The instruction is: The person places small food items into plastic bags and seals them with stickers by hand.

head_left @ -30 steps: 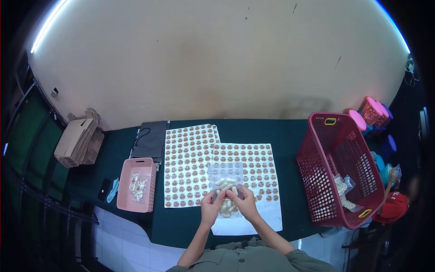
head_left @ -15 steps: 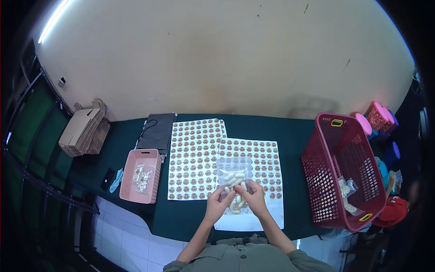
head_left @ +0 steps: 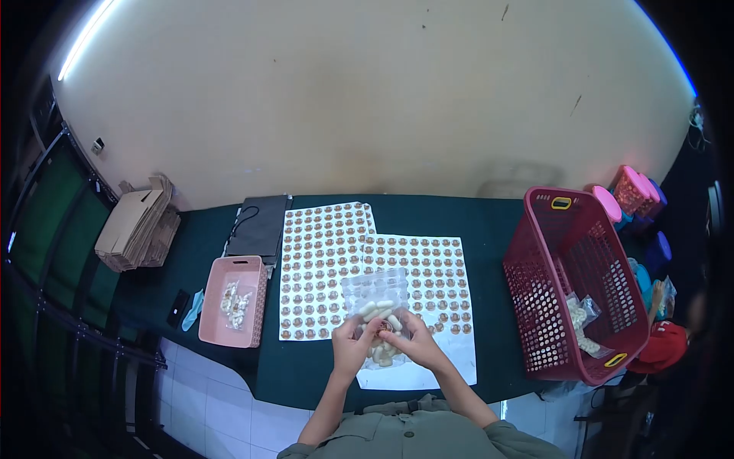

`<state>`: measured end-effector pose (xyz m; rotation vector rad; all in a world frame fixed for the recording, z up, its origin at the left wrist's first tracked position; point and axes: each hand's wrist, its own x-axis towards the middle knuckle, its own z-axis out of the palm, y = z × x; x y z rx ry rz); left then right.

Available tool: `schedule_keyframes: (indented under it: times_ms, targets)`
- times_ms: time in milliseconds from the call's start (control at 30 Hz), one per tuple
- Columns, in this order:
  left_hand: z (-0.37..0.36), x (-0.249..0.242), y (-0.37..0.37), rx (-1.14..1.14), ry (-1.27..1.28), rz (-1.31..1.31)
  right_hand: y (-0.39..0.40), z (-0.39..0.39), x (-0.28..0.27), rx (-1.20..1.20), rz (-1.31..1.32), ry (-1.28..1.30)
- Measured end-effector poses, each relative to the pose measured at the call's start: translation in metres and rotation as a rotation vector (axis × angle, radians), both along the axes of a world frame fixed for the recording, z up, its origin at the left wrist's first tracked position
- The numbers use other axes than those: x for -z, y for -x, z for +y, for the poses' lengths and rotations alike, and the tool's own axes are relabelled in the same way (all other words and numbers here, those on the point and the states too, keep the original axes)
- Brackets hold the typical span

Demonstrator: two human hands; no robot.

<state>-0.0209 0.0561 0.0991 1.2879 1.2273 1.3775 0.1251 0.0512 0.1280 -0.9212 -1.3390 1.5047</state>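
A clear plastic bag (head_left: pixel 376 294) of white oblong pieces lies over the lower part of the sticker sheets, held between both hands. My left hand (head_left: pixel 353 342) grips its left side, and my right hand (head_left: pixel 417 344) grips its right side. Both thumbs press near a round brown sticker (head_left: pixel 385 327) on the bag's front. White sheets of round brown stickers (head_left: pixel 321 268) lie flat beneath and behind the bag.
A pink basket (head_left: pixel 261 306) with small bags stands at left, near a black bag (head_left: pixel 260 226), blue mask (head_left: pixel 193 310) and folded cardboard (head_left: pixel 138 226). At right are a dark red basket (head_left: pixel 539 283), pink-lidded tubs (head_left: pixel 606 203) and a person in red (head_left: pixel 664 348).
The bag and both hands have moved slightly left over the sheets. The thumbs have come closer together on the sticker. The whole view has shifted a little.
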Motion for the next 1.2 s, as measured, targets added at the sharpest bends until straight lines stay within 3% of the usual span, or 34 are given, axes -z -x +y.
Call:
schedule_keyframes:
  times_ms: [167, 233, 400, 533, 633, 700, 767, 800, 833, 1000, 1067, 1200]
  targets:
    - [0.001, -0.005, 0.005, 0.074, 0.055, -0.096, 0.002, 0.000, 0.007, 0.015, 0.012, 0.025]
    - [0.002, -0.003, 0.012, 0.220, 0.101, -0.216, 0.001, -0.001, 0.007, 0.055, 0.043, 0.028]
    - [-0.007, -0.015, 0.026, 0.400, 0.185, -0.080, -0.003, 0.001, 0.020, 0.133, -0.078, -0.018]
    - [-0.008, -0.015, 0.030, 0.402, 0.231, -0.013, 0.001, 0.000, 0.026, 0.172, -0.129, -0.039]
    - [-0.010, -0.019, 0.023, 0.374, 0.213, -0.183, 0.005, -0.003, 0.018, 0.207, -0.063, -0.016]
    - [-0.011, -0.017, 0.020, 0.320, 0.079, -0.031, 0.012, -0.006, 0.009, 0.257, -0.016, -0.070]
    - [-0.012, -0.024, 0.017, 0.335, 0.128, 0.006, 0.013, -0.006, 0.009, 0.304, 0.036, -0.122]
    - [-0.012, -0.027, 0.015, 0.349, 0.179, 0.041, 0.009, -0.006, 0.014, 0.321, -0.065, -0.108]
    - [-0.012, -0.026, 0.013, 0.388, 0.176, -0.049, 0.007, -0.004, 0.017, 0.334, -0.164, -0.097]
    - [-0.014, -0.027, 0.013, 0.408, 0.247, -0.128, 0.007, -0.004, 0.014, 0.303, -0.045, 0.007]
    - [-0.012, -0.022, 0.011, 0.364, 0.316, -0.219, 0.009, -0.002, 0.015, 0.340, 0.011, 0.018]
    - [-0.007, -0.011, 0.000, 0.184, 0.215, -0.117, 0.006, -0.001, 0.024, 0.285, 0.015, 0.025]
